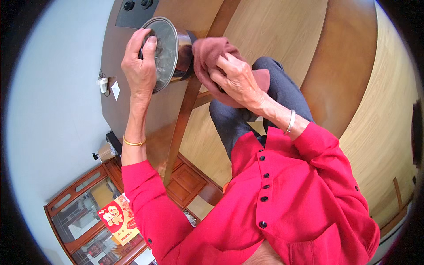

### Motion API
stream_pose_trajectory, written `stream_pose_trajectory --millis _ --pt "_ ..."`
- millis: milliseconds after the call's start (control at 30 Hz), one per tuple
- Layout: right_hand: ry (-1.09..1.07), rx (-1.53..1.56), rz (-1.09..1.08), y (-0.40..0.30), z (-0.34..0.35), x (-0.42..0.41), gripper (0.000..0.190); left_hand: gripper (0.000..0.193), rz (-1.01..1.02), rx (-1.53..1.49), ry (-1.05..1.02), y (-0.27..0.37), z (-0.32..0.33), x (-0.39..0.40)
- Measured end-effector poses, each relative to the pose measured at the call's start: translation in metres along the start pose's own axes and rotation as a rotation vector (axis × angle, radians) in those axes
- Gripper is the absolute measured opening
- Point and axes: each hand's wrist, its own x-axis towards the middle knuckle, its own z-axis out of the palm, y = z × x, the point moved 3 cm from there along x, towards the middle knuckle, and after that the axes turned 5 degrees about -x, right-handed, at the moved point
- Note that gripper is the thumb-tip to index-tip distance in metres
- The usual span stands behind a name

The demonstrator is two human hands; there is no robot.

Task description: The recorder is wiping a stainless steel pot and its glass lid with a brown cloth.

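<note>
A round glass lid [167,56] with a metal rim shows at the upper left. My left hand [140,61] is closed around its dark knob, which the fingers mostly cover. Right behind the lid is a shiny metal pot [184,49], dark lower down; whether the lid rests on it I cannot tell. In my right hand [237,78] is a bunched reddish-brown cloth [212,53], held beside the pot above my knees. The cloth's near edge reaches the pot's side in the picture, but contact is unclear.
The brown table [142,114] carries a grey panel [135,15] with two black knobs. Near the wall are a white plug-like device [102,84] and a white tissue [115,90]. A glass-fronted wooden cabinet [71,246] is lower left. A wooden beam [351,63] crosses the right side.
</note>
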Motion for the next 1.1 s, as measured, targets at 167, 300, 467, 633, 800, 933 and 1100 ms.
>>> stream_pose_trajectory --millis 167,300,467,633,800,933,1100 --pt "-0.044 -0.084 0.019 -0.013 -0.003 0.032 0.013 0.024 0.014 0.017 0.008 0.001 0.000 -0.002" --pt "-0.144 -0.071 0.016 0.000 -0.014 0.053 0.014 0.023 0.018 0.013 0.041 0.001 0.000 0.000" --pt "-0.215 -0.086 -0.035 0.011 -0.012 0.079 0.016 0.022 0.007 0.056 0.041 -0.002 -0.006 0.001" --pt "-0.569 -0.238 0.117 -0.004 -0.019 0.122 0.027 0.022 -0.031 0.065 0.041 -0.002 -0.005 0.002" --pt "-0.463 -0.387 -0.083 -0.013 -0.015 0.076 0.022 0.022 -0.071 0.093 0.064 0.003 -0.006 0.000" --pt "-0.444 -0.319 -0.111 -0.008 -0.020 0.061 0.018 0.022 -0.069 0.070 0.066 0.007 -0.007 0.003" --pt "-0.407 0.019 0.206 -0.001 -0.036 0.067 0.023 0.021 -0.037 0.085 0.068 0.005 -0.005 0.000"
